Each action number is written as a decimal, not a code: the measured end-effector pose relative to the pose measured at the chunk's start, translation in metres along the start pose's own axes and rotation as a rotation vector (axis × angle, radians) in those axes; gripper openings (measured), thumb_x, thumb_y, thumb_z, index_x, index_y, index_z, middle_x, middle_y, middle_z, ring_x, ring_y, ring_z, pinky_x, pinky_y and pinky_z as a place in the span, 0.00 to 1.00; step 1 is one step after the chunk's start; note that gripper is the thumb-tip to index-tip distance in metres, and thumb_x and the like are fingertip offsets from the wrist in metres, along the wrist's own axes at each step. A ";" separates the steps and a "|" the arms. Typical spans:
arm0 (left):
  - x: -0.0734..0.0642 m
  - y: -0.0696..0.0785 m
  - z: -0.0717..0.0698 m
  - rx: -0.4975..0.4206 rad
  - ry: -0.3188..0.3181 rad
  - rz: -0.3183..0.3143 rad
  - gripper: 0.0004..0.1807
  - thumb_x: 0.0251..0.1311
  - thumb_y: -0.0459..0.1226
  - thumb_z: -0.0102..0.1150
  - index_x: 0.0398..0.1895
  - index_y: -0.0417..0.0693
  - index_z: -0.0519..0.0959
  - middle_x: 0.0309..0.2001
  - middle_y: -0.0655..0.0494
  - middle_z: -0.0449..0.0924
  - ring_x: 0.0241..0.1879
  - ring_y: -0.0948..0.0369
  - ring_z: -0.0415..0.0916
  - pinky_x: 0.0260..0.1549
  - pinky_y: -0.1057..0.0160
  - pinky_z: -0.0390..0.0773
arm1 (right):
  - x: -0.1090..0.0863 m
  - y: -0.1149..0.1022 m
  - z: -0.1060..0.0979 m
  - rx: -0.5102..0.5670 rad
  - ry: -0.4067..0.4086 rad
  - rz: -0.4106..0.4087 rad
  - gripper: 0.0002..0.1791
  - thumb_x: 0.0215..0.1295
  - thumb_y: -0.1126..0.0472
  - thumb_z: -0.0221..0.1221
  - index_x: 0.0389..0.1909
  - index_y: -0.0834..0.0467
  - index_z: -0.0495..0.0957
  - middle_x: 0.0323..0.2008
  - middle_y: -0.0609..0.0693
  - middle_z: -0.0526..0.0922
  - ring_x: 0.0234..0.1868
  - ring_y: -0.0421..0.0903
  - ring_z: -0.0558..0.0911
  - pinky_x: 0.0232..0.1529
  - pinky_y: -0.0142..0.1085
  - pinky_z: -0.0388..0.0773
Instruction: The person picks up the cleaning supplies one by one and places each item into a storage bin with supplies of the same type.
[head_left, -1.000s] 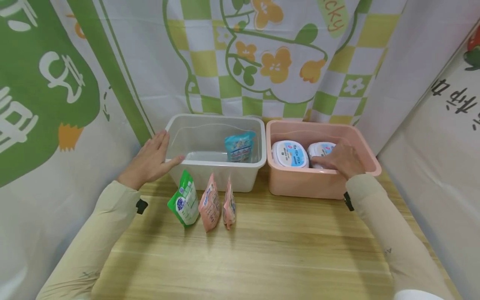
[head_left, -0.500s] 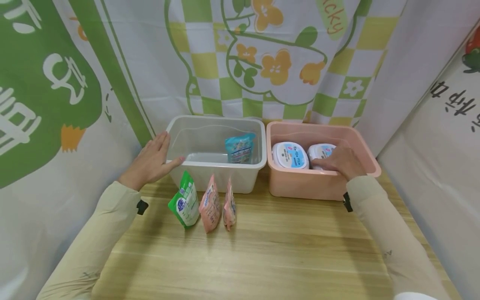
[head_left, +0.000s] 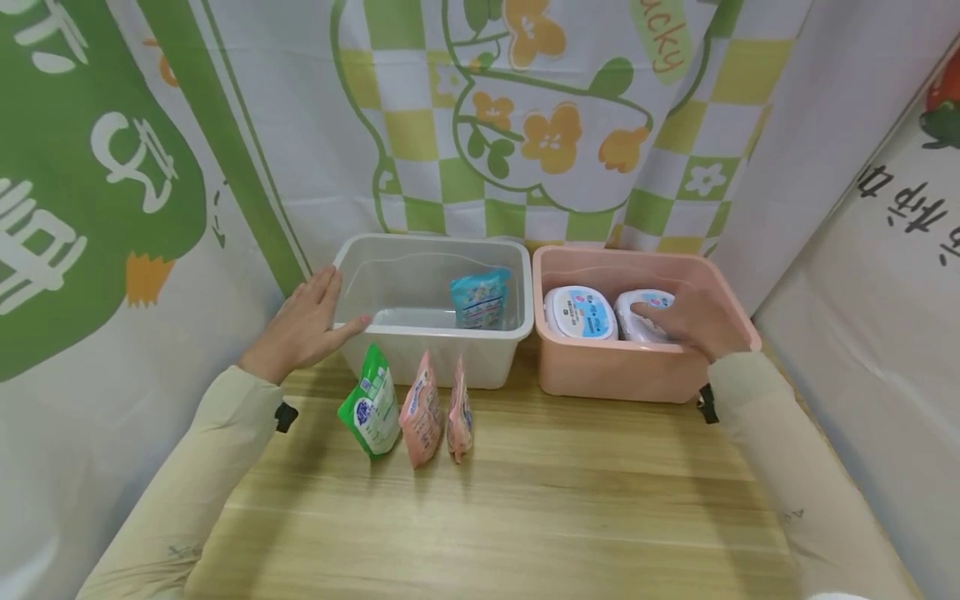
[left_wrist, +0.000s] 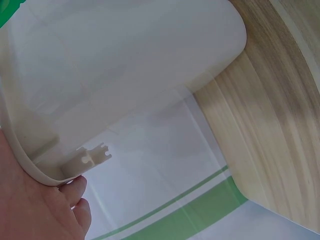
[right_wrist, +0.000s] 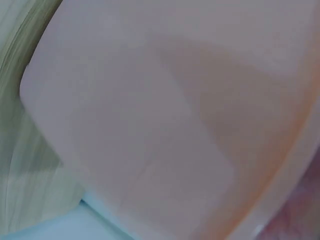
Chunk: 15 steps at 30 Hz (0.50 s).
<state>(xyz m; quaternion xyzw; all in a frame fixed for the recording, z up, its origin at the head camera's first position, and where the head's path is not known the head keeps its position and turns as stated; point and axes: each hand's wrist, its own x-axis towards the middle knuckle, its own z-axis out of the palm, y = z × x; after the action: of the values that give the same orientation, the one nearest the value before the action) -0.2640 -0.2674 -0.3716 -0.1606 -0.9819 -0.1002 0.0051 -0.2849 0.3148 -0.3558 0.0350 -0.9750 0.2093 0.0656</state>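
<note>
My left hand (head_left: 297, 327) rests on the left rim of the light grey bin (head_left: 420, 332), thumb stretched toward its front rim. In the left wrist view, fingertips (left_wrist: 77, 189) show at that rim. A blue packet (head_left: 481, 298) stands inside this bin at the right. On the other side, my right hand (head_left: 699, 321) reaches over the front rim of the pink bin (head_left: 615, 367), fingers blurred and partly hidden, thumb apart from the fingers. It is beside the right white lidded tub (head_left: 643, 315); a second white tub (head_left: 581, 313) sits to the left.
A green-and-white packet (head_left: 372, 404) and two pink packets, one nearer the left (head_left: 422, 412), one thinner-looking (head_left: 460, 414), stand upright before the grey bin on the wooden table (head_left: 525, 500). A printed curtain (head_left: 420, 125) hangs behind the bins.
My right hand has shifted slightly right, and its thumb has lifted away from the right tub, which now shows more fully. The left hand has stayed at the grey bin's rim.
</note>
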 end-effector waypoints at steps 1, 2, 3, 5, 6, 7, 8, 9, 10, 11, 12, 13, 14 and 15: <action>0.000 0.000 0.000 0.002 -0.002 -0.002 0.57 0.76 0.68 0.34 0.83 0.28 0.37 0.85 0.30 0.32 0.85 0.35 0.33 0.82 0.35 0.40 | 0.001 0.001 -0.002 -0.010 -0.012 -0.011 0.31 0.67 0.33 0.65 0.22 0.58 0.77 0.09 0.42 0.61 0.16 0.45 0.68 0.24 0.41 0.68; -0.001 0.000 0.000 0.002 -0.003 -0.004 0.57 0.76 0.68 0.34 0.83 0.28 0.37 0.85 0.30 0.32 0.85 0.35 0.33 0.82 0.35 0.39 | 0.001 0.002 -0.005 -0.015 -0.041 -0.014 0.32 0.69 0.33 0.63 0.23 0.58 0.76 0.10 0.42 0.61 0.17 0.46 0.69 0.26 0.43 0.69; -0.001 0.000 0.000 0.003 -0.002 -0.004 0.57 0.76 0.68 0.34 0.83 0.28 0.37 0.85 0.30 0.32 0.85 0.35 0.33 0.82 0.34 0.40 | 0.002 0.002 -0.007 -0.030 -0.068 -0.024 0.33 0.71 0.31 0.59 0.25 0.57 0.76 0.11 0.43 0.62 0.19 0.48 0.71 0.31 0.44 0.71; -0.001 0.000 0.000 0.006 0.001 -0.006 0.57 0.76 0.68 0.34 0.83 0.28 0.37 0.85 0.30 0.32 0.85 0.35 0.33 0.82 0.34 0.40 | 0.002 0.003 -0.011 -0.059 -0.130 -0.053 0.34 0.75 0.30 0.53 0.36 0.59 0.82 0.21 0.53 0.79 0.34 0.55 0.82 0.48 0.52 0.77; -0.001 -0.001 0.000 0.005 0.002 -0.005 0.57 0.76 0.68 0.34 0.83 0.27 0.37 0.85 0.30 0.32 0.85 0.34 0.33 0.82 0.34 0.40 | 0.003 0.004 -0.013 -0.067 -0.141 -0.082 0.33 0.77 0.32 0.51 0.46 0.60 0.84 0.31 0.59 0.85 0.45 0.60 0.84 0.58 0.56 0.75; -0.001 -0.001 0.000 0.005 0.004 -0.004 0.57 0.76 0.68 0.34 0.83 0.27 0.37 0.85 0.30 0.32 0.85 0.35 0.33 0.82 0.34 0.40 | 0.003 0.004 -0.015 -0.074 -0.154 -0.103 0.33 0.79 0.34 0.50 0.57 0.59 0.82 0.43 0.63 0.87 0.57 0.63 0.82 0.66 0.61 0.70; -0.001 -0.001 0.000 0.005 0.006 -0.003 0.57 0.76 0.68 0.34 0.83 0.27 0.37 0.85 0.30 0.32 0.85 0.35 0.33 0.82 0.34 0.40 | 0.002 0.005 -0.016 -0.083 -0.155 -0.140 0.33 0.80 0.35 0.49 0.63 0.60 0.80 0.53 0.66 0.86 0.63 0.66 0.79 0.69 0.63 0.68; -0.001 -0.001 0.000 0.006 0.007 -0.002 0.57 0.76 0.68 0.34 0.83 0.27 0.37 0.85 0.30 0.32 0.85 0.35 0.33 0.82 0.34 0.40 | 0.000 0.006 -0.018 -0.086 -0.145 -0.172 0.33 0.81 0.37 0.49 0.67 0.59 0.78 0.63 0.68 0.81 0.70 0.67 0.74 0.72 0.66 0.65; 0.000 -0.001 0.000 0.003 0.007 -0.001 0.57 0.76 0.68 0.34 0.83 0.27 0.37 0.85 0.30 0.32 0.85 0.35 0.33 0.82 0.34 0.40 | -0.002 0.007 -0.020 -0.073 -0.134 -0.200 0.32 0.81 0.40 0.51 0.74 0.56 0.73 0.73 0.67 0.73 0.76 0.68 0.67 0.76 0.68 0.59; 0.000 -0.002 0.001 0.005 0.006 0.000 0.57 0.76 0.68 0.34 0.83 0.27 0.37 0.85 0.30 0.32 0.85 0.35 0.33 0.82 0.34 0.40 | -0.005 0.009 -0.021 -0.055 -0.131 -0.207 0.32 0.81 0.42 0.53 0.76 0.54 0.70 0.76 0.66 0.69 0.78 0.67 0.64 0.76 0.69 0.58; 0.000 -0.002 0.001 0.002 0.006 0.001 0.57 0.76 0.68 0.34 0.83 0.27 0.37 0.85 0.30 0.32 0.85 0.35 0.33 0.82 0.34 0.39 | -0.008 0.010 -0.022 -0.062 -0.133 -0.214 0.33 0.80 0.41 0.53 0.78 0.53 0.68 0.79 0.66 0.64 0.80 0.68 0.60 0.76 0.71 0.55; 0.001 -0.002 0.001 0.003 0.006 0.001 0.57 0.76 0.68 0.34 0.83 0.27 0.37 0.85 0.30 0.32 0.85 0.35 0.33 0.82 0.35 0.39 | -0.012 0.011 -0.024 -0.065 -0.135 -0.219 0.34 0.80 0.40 0.53 0.79 0.52 0.66 0.82 0.65 0.59 0.82 0.68 0.56 0.76 0.72 0.53; 0.001 -0.002 0.002 0.003 0.005 0.002 0.57 0.76 0.68 0.34 0.83 0.27 0.37 0.85 0.30 0.32 0.85 0.35 0.33 0.82 0.35 0.39 | -0.016 0.012 -0.025 -0.068 -0.135 -0.224 0.35 0.79 0.39 0.53 0.80 0.51 0.64 0.83 0.65 0.54 0.83 0.68 0.53 0.77 0.73 0.51; 0.001 -0.002 0.002 0.003 0.003 0.001 0.57 0.76 0.69 0.34 0.83 0.27 0.37 0.85 0.30 0.32 0.85 0.35 0.33 0.83 0.35 0.39 | -0.019 0.012 -0.027 -0.064 -0.139 -0.212 0.38 0.79 0.38 0.54 0.82 0.51 0.61 0.85 0.64 0.48 0.84 0.68 0.48 0.77 0.75 0.48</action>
<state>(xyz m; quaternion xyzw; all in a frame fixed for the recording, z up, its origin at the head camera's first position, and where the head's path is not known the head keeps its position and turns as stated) -0.2655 -0.2680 -0.3743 -0.1608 -0.9820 -0.0991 0.0067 -0.2641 0.3379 -0.3393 0.1500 -0.9743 0.1669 0.0204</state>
